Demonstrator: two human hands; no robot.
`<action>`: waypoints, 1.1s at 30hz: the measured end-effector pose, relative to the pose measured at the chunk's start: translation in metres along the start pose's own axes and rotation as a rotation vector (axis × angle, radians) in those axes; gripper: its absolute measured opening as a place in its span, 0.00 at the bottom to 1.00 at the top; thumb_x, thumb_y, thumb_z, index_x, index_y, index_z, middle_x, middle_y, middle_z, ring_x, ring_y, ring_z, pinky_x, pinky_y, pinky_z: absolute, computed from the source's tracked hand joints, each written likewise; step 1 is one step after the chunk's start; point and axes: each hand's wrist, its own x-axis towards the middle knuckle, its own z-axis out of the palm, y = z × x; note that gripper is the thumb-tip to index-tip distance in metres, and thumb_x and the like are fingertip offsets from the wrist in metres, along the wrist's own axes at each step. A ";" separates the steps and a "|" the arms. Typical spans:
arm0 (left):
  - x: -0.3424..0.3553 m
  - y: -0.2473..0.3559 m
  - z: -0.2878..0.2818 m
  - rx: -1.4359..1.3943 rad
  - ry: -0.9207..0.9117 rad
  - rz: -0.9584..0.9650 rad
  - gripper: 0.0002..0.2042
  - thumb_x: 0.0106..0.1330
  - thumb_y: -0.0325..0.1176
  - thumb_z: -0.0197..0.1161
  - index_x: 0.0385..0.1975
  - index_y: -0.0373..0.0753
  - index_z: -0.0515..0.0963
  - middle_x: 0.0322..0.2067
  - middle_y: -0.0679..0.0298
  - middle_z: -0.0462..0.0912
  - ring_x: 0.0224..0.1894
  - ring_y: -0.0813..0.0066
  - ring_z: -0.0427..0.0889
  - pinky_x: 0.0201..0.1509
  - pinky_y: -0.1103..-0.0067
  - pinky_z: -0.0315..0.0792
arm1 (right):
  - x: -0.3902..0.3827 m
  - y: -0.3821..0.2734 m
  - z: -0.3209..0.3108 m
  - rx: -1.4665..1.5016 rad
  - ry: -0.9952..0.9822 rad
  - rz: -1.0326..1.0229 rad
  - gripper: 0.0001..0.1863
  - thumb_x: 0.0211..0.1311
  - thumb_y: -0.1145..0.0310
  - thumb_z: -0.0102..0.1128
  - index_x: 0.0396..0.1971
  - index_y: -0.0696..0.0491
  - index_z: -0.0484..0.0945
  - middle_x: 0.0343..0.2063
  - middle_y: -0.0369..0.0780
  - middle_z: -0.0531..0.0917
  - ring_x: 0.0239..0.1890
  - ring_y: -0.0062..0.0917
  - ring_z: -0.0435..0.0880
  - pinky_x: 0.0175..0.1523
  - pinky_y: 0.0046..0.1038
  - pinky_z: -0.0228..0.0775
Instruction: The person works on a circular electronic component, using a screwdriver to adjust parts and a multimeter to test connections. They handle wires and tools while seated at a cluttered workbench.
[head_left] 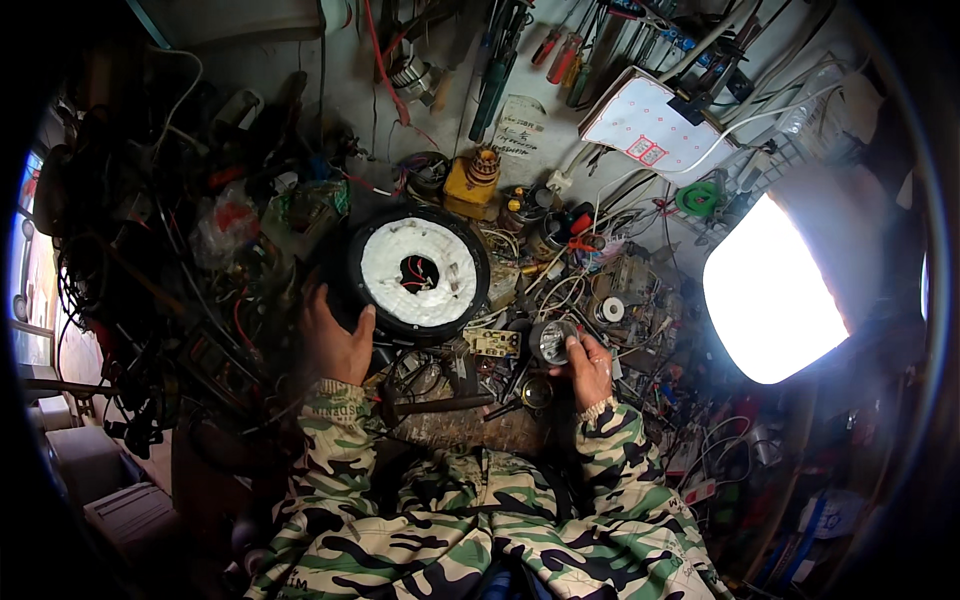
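My left hand point(338, 338) grips the lower left edge of a black round housing point(472, 290), its thumb and fingers spread along the side. A white padded ring point(385, 260) with a dark middle and red wires sits inside the housing. My right hand point(587, 368) holds a small round metallic part point(550, 342) with a clear or shiny face. A beige circuit board point(492, 342) lies between my hands, with a dark bar-shaped tool point(445, 403) and a small round brass-rimmed part point(536, 393) below it.
A bright lamp point(770, 280) stands at the right. Tangled wires, small parts and a yellow block point(467, 193) crowd the bench. Screwdrivers point(565, 57) hang on the wall beside a white panel point(650, 120). Dark cable heaps fill the left; boxes point(125, 510) lie low at the left.
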 end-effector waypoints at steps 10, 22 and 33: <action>0.029 0.002 0.030 -0.008 -0.238 -0.234 0.44 0.59 0.52 0.73 0.71 0.34 0.63 0.67 0.39 0.67 0.68 0.40 0.69 0.70 0.56 0.66 | 0.063 0.091 -0.072 -0.112 0.303 0.184 0.15 0.76 0.66 0.51 0.44 0.65 0.75 0.30 0.47 0.81 0.24 0.40 0.89 0.24 0.35 0.85; 0.019 -0.006 0.032 -0.435 -0.225 -0.483 0.44 0.59 0.48 0.73 0.71 0.29 0.64 0.67 0.40 0.70 0.69 0.48 0.70 0.72 0.62 0.65 | 0.040 0.075 -0.090 -0.284 0.283 0.086 0.15 0.76 0.66 0.54 0.44 0.65 0.81 0.26 0.49 0.85 0.22 0.36 0.88 0.23 0.38 0.81; 0.003 -0.042 -0.006 -0.866 -0.194 -0.500 0.43 0.60 0.36 0.71 0.74 0.29 0.58 0.67 0.48 0.70 0.68 0.53 0.70 0.70 0.62 0.66 | 0.101 0.102 -0.077 -0.940 0.244 -0.157 0.12 0.60 0.63 0.69 0.34 0.58 0.87 0.28 0.53 0.85 0.32 0.51 0.84 0.39 0.52 0.75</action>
